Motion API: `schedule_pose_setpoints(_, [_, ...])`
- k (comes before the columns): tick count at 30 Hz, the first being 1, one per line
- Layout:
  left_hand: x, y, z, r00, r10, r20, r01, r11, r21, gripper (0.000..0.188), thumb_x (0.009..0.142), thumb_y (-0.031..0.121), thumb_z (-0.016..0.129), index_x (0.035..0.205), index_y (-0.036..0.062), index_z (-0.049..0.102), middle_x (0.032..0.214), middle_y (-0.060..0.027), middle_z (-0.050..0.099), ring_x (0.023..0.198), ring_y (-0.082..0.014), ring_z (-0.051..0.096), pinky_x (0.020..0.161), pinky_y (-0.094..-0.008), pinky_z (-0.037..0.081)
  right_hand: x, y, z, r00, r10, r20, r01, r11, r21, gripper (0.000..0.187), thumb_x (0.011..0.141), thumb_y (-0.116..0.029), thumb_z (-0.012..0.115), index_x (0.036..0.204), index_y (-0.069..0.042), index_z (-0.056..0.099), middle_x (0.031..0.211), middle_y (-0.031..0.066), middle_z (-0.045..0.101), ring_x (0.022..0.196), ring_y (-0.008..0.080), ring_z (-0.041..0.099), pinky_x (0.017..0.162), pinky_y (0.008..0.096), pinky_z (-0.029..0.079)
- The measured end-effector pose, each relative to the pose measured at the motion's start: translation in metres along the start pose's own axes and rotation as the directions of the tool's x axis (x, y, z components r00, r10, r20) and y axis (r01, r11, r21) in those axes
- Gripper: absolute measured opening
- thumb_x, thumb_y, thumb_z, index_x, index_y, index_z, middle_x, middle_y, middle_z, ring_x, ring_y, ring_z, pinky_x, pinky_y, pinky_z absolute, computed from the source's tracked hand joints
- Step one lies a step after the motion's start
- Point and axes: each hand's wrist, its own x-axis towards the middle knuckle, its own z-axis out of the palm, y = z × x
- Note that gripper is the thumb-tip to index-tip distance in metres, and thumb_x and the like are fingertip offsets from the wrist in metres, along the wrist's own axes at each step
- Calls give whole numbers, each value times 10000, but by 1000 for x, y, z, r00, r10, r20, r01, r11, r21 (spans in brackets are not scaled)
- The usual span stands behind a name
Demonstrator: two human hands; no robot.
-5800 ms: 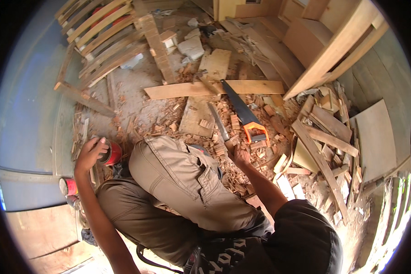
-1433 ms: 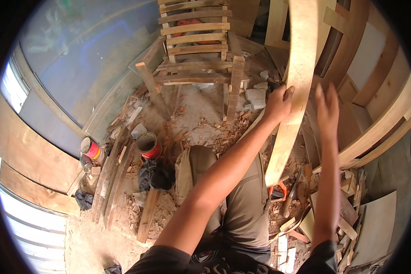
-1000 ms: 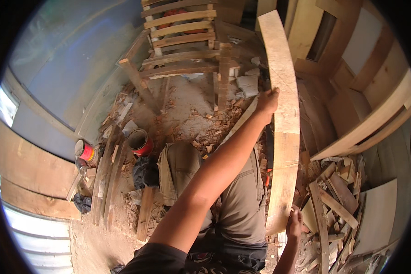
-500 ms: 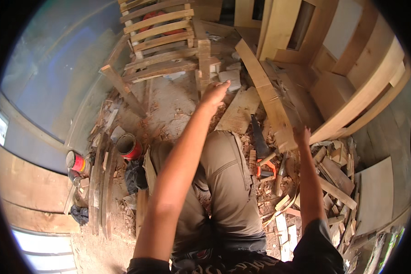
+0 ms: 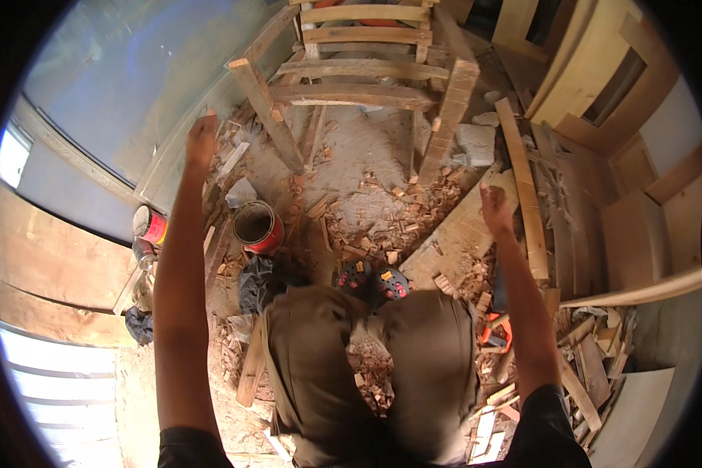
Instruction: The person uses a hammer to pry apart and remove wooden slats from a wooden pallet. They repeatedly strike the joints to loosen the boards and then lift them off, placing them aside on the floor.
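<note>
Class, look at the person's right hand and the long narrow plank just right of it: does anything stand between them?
Nothing visible does: in the picture, the right hand is just left of the long narrow plank, and the broad board nearby doesn't cover that plank.

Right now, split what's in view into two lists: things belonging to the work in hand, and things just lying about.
Likely part of the work:
long plank, near the right hand, which looks empty
orange-handled saw, by the right forearm
perhaps the slatted wooden frame

Apparently just lying about:
red tin
crumpled black plastic
wood scraps piled at the right
</note>
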Motion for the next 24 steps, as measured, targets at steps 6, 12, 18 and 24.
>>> schedule_pose_setpoints(6, [70,-94,87,965,-249,78,261,934,-245,977,891,788,347,1498,24,343,1551,-155,351,1428,-289,323,1099,-543,288,141,15,70,998,-35,-58,41,994,97,824,900,-663,557,1235,89,542,1185,228,612,1116,315,572,972,408,430])
schedule_pose_setpoints(12, [134,-125,170,945,-299,134,324,788,-524,1124,833,877,268,1552,18,172,1613,-174,195,1468,-296,223,1152,-553,170,183,-70,144,961,101,-256,38,872,488,885,958,-696,357,1295,112,482,1293,249,525,1180,310,483,1028,420,357])
schedule_pose_setpoints(18, [154,-155,215,991,-79,-110,-1,807,-591,1069,846,864,230,1545,56,224,1552,-148,317,1410,-314,318,1164,-409,244,192,-73,166,861,293,-416,-111,906,408,1007,903,-773,335,894,199,599,834,352,575,822,372,523,818,536,379])
schedule_pose_setpoints(24, [117,-144,212,978,-141,-154,32,831,-555,1091,865,848,223,1526,-21,246,1530,-178,346,1390,-300,346,1150,-385,256,193,-58,139,892,274,-360,-135,920,367,983,927,-756,273,1058,159,605,1024,299,634,1005,389,576,952,450,409])
